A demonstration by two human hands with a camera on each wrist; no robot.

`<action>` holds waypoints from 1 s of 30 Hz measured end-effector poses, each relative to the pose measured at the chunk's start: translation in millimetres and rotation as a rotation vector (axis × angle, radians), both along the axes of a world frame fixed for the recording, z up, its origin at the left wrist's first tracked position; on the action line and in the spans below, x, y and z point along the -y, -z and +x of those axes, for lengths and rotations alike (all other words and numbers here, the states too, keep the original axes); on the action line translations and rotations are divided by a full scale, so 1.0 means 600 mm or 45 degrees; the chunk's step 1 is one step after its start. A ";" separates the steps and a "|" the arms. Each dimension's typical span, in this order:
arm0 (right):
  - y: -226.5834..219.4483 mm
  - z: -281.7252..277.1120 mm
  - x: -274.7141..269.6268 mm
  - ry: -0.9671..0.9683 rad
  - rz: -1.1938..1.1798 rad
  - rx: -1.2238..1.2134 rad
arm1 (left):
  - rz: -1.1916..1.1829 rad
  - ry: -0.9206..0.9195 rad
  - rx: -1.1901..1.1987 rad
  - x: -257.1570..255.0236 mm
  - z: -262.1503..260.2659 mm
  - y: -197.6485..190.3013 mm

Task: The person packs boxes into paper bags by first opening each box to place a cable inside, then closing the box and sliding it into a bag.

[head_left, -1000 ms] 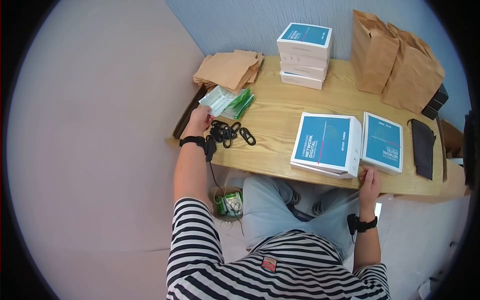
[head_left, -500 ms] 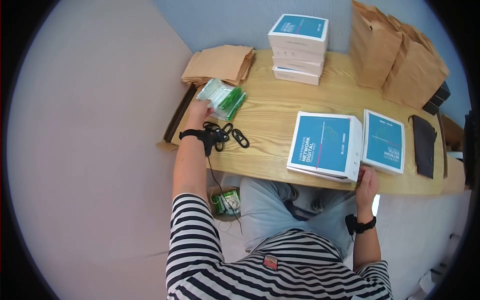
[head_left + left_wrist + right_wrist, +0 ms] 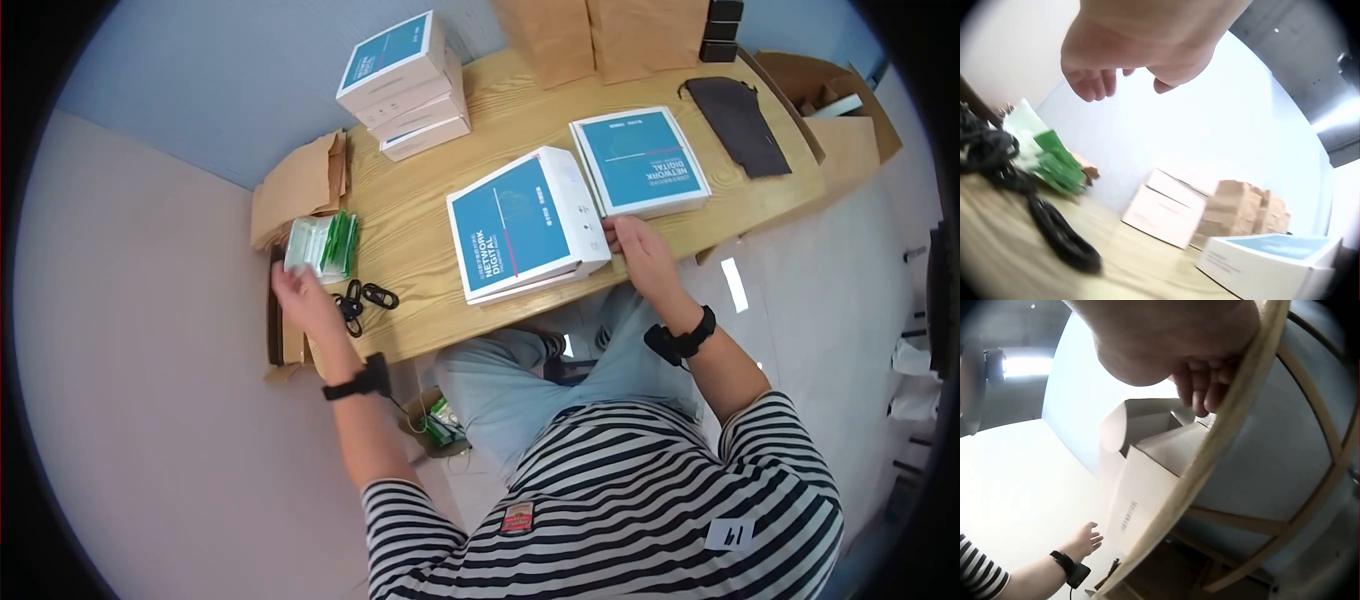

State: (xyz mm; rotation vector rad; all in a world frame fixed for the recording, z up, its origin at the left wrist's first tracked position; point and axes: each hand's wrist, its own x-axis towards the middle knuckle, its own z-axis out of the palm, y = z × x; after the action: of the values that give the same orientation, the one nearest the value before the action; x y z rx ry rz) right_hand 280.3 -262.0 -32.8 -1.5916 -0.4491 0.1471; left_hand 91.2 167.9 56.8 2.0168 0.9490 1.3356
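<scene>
The left hand hovers at the left end of the wooden counter, its grip loose and spread, holding nothing; in the left wrist view the fingers hang relaxed above the wood. Just beyond it lies a clear packet with green and white contents, and just to its right a tangle of black cables rests on the counter, apart from the hand.

The right hand rests at the near edge of the counter, its fingers against the near right corner of a large white box with a blue lid. In the right wrist view the fingers curl over the counter edge beside an open flap of that box; what is inside cannot be told.

A second blue-lidded box lies just to the right, closed. At the far side stands a stack of white boxes, also closed. Flat brown paper bags lie at the far left corner, upright paper bags stand at the far edge, and a dark pouch lies to the right.
</scene>
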 end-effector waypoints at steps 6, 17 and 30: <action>-0.059 -0.036 -0.006 -0.060 -0.043 -0.163 | -0.331 0.696 0.018 0.237 0.057 0.143; -0.074 -0.061 -0.031 -0.223 -0.184 -0.146 | -0.610 1.156 0.009 0.268 0.073 0.143; -0.118 -0.071 -0.019 -0.499 0.004 -0.176 | -0.844 1.004 0.399 0.251 0.057 0.167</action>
State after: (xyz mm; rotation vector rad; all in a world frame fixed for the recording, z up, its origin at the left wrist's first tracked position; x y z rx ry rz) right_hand 237.9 -250.7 38.1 -1.4642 -0.6483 0.5508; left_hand 125.2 17.3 -43.6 1.3680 0.3059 0.7224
